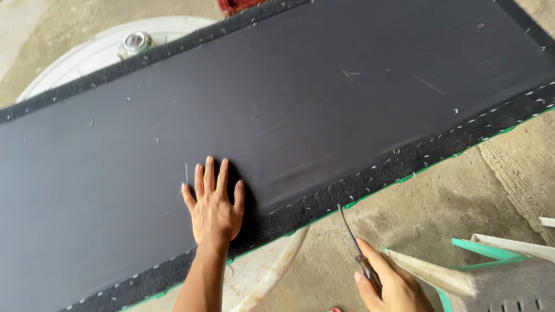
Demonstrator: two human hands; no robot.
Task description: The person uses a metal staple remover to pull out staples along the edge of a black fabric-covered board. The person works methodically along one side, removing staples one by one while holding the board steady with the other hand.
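A long black panel (pixel 324 92) covered in dark fabric lies slantwise across the view, its near edge lined with a fuzzy strip and several staples (pixel 370 179). My left hand (pixel 214 205) presses flat on the panel near that edge, fingers spread. My right hand (pixel 387 280) is below the panel's edge, closed around the handle of a thin metal tool (pixel 348 230) whose dark shaft points up toward the stapled strip, its tip just short of the edge.
A white round plastic table (pixel 87 55) holds the panel up, with a small metal can (pixel 134 43) on it at the upper left. A white and green plastic piece (pixel 497 266) sits at the lower right. Concrete floor (pixel 439 202) lies beneath.
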